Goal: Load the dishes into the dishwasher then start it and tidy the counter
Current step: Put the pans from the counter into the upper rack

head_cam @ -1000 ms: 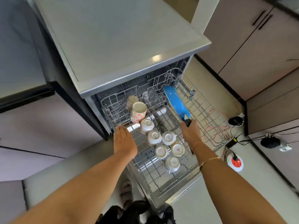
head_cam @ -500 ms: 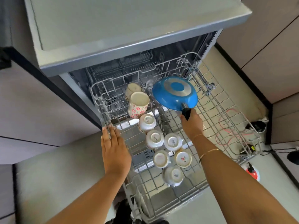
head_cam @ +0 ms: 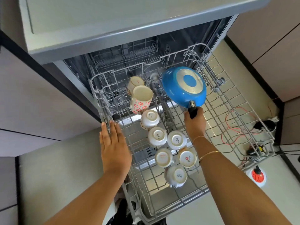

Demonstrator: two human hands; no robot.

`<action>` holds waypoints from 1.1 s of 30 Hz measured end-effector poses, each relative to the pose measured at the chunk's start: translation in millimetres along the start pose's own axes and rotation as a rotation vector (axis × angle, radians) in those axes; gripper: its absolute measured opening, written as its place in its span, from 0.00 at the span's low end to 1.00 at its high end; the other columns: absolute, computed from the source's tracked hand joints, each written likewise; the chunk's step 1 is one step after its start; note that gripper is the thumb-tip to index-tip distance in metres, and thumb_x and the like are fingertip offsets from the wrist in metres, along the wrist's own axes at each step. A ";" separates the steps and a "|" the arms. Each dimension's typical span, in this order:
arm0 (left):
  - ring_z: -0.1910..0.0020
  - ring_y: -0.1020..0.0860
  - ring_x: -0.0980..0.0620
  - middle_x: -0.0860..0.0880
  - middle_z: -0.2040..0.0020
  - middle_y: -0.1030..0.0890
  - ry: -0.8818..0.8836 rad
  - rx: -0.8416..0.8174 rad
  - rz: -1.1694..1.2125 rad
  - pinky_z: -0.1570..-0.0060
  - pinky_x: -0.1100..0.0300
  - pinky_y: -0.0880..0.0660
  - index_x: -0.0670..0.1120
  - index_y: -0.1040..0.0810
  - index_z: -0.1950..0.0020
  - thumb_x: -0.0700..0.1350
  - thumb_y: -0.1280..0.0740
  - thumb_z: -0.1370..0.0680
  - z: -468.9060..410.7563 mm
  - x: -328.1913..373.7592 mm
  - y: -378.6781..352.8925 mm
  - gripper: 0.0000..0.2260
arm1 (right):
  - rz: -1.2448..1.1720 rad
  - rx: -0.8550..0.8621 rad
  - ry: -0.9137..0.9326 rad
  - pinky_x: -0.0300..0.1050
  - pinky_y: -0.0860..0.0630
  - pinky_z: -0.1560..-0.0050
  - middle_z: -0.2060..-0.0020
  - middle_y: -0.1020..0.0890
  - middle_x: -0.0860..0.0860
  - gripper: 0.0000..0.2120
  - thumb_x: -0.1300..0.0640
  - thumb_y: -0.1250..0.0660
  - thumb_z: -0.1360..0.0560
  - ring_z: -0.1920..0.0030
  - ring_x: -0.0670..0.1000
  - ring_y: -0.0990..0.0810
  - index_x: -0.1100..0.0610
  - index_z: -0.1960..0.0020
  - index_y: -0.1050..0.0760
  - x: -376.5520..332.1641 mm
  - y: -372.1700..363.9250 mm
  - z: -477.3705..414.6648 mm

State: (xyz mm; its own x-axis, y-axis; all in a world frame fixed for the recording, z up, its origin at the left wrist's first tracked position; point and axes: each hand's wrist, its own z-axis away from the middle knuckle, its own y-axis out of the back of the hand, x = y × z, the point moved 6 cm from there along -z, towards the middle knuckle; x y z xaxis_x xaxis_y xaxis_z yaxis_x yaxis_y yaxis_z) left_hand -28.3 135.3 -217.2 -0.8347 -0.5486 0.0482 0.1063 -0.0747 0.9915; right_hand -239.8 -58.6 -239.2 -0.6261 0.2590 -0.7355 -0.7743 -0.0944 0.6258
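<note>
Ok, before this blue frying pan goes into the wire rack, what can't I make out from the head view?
- Blue frying pan: only its underside faces the head camera; the inside is hidden.
- Its black handle: mostly covered by the right hand.
- Cream cup: partly hidden behind the red-flowered mug.
- Dishwasher cavity: too dark to read behind the grey wire rack.

Right hand grips blue pan handle, pan upside down over dishwasher rack. Left hand flat on rack's left rim. Upturned cups mid-rack.
</note>
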 end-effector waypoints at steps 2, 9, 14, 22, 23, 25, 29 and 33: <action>0.26 0.53 0.36 0.36 0.25 0.42 0.015 -0.022 -0.001 0.29 0.43 0.53 0.34 0.45 0.27 0.37 0.30 0.32 -0.4 -0.3 2.1 0.38 | -0.078 0.023 -0.065 0.44 0.33 0.55 0.53 0.24 0.55 0.15 0.56 0.38 0.23 0.53 0.55 0.26 0.60 0.39 0.33 -6.8 -2.9 0.1; 0.26 0.61 0.39 0.39 0.23 0.49 0.013 -0.005 0.017 0.29 0.46 0.59 0.38 0.55 0.26 0.39 0.33 0.28 0.1 1.8 6.2 0.38 | -0.208 0.013 -0.205 0.48 0.27 0.50 0.44 0.23 0.60 0.18 0.55 0.38 0.21 0.45 0.60 0.23 0.63 0.36 0.37 -36.2 -33.6 -30.1; 0.26 0.63 0.40 0.39 0.24 0.48 0.012 0.015 0.031 0.27 0.49 0.67 0.37 0.51 0.25 0.39 0.29 0.31 -0.6 -2.1 -0.4 0.41 | -0.187 0.023 -0.218 0.51 0.26 0.46 0.43 0.23 0.60 0.21 0.54 0.35 0.23 0.44 0.60 0.23 0.62 0.36 0.36 -36.3 -48.5 -40.0; 0.26 0.63 0.41 0.39 0.24 0.46 0.017 0.023 0.059 0.29 0.50 0.67 0.38 0.50 0.25 0.37 0.30 0.33 -2.5 -1.9 -2.3 0.41 | 0.113 0.050 -0.100 0.49 0.28 0.52 0.46 0.21 0.60 0.21 0.48 0.38 0.22 0.46 0.61 0.22 0.62 0.38 0.36 -44.8 -35.9 -43.2; 0.26 0.62 0.40 0.39 0.24 0.44 0.012 0.026 0.056 0.29 0.50 0.65 0.37 0.48 0.26 0.37 0.29 0.34 -2.8 -2.1 -3.3 0.42 | 0.093 0.079 -0.092 0.48 0.29 0.54 0.47 0.21 0.60 0.20 0.49 0.39 0.22 0.47 0.61 0.22 0.63 0.39 0.36 -46.9 -35.2 -43.0; 0.25 0.60 0.39 0.38 0.25 0.41 -0.003 0.042 0.051 0.28 0.49 0.63 0.35 0.44 0.27 0.36 0.26 0.37 -3.2 -1.8 -4.5 0.43 | 0.065 0.116 -0.078 0.47 0.31 0.55 0.47 0.21 0.60 0.18 0.51 0.40 0.22 0.48 0.61 0.22 0.63 0.40 0.36 -51.1 -38.7 -41.3; 0.25 0.63 0.40 0.38 0.26 0.39 -0.015 0.075 0.057 0.28 0.48 0.61 0.35 0.44 0.27 0.35 0.26 0.39 -3.0 -2.8 -4.8 0.45 | 0.135 0.107 -0.051 0.48 0.33 0.57 0.47 0.21 0.60 0.19 0.50 0.41 0.22 0.48 0.62 0.22 0.63 0.39 0.38 -49.4 -54.4 -36.2; 0.25 0.63 0.40 0.38 0.26 0.38 -0.023 0.094 0.058 0.28 0.49 0.60 0.36 0.45 0.27 0.35 0.26 0.40 -2.9 -2.2 -5.3 0.45 | 0.360 0.051 -0.018 0.53 0.27 0.54 0.49 0.19 0.61 0.24 0.44 0.40 0.22 0.48 0.63 0.21 0.61 0.37 0.39 -40.7 -62.3 -31.2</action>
State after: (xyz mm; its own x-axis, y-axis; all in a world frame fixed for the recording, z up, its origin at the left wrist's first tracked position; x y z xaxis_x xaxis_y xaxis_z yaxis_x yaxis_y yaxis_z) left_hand -25.5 134.5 -223.0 -0.8411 -0.5300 0.1077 0.1049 0.0354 0.9939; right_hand -169.1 -93.2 -256.4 -0.8557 0.2347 -0.4612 -0.4985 -0.1346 0.8564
